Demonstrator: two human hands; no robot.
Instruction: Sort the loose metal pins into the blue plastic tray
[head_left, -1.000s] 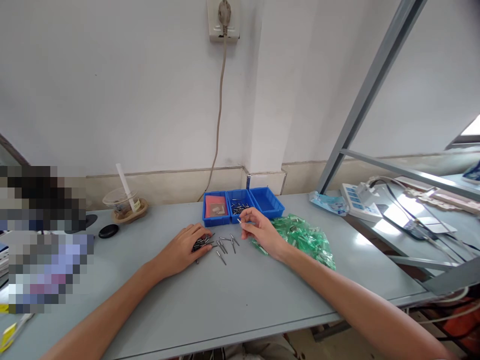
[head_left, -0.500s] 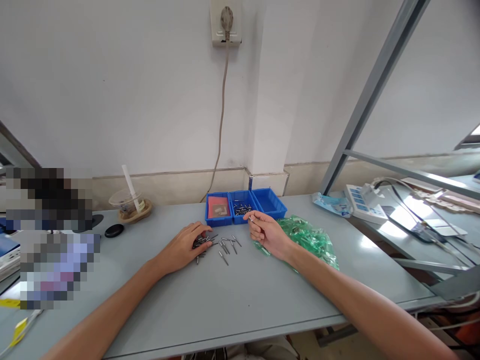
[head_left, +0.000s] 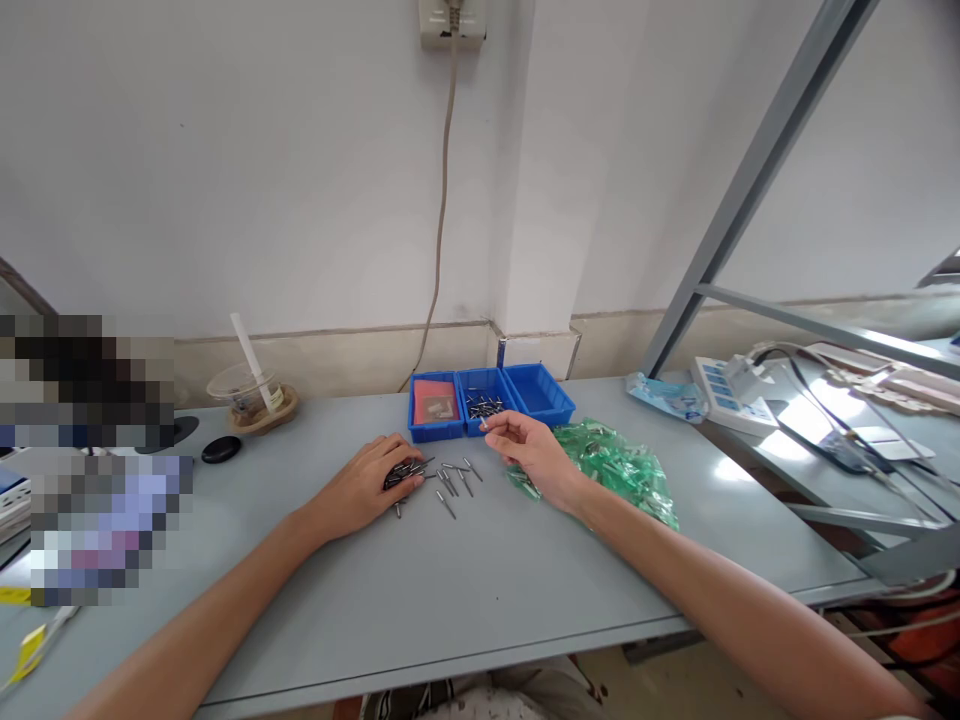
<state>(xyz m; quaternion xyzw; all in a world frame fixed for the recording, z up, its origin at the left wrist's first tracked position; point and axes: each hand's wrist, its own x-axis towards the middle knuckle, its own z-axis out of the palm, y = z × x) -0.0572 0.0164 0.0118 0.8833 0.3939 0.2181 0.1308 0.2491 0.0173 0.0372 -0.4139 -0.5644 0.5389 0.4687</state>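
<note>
My left hand [head_left: 369, 484] rests on the table, its fingers curled around a pile of small metal pins [head_left: 402, 472]. To the right of it, several loose metal pins [head_left: 445, 503] lie scattered on the grey surface. My right hand [head_left: 534, 455] is raised at the front edge of the middle blue bin [head_left: 486, 380], thumb and fingers pinched on a small metal pin [head_left: 484, 425] that is mostly hidden. That bin contains many similar pins. Under and beside my right forearm lies a crumpled green plastic bag [head_left: 626, 475] with pins in it.
The left blue bin [head_left: 436, 433] holds a red card and a small clear bag; the right blue bin [head_left: 538, 392] stands alongside. A blue packet [head_left: 667, 397] and a power strip [head_left: 731, 405] are at the right. Left are a black oval object [head_left: 222, 449], a plastic cup and a blurred person.
My right hand has shifted slightly left, its fingertips now by the middle bin's front edge. My left hand remains over the pile. The camera view has tilted down slightly.
</note>
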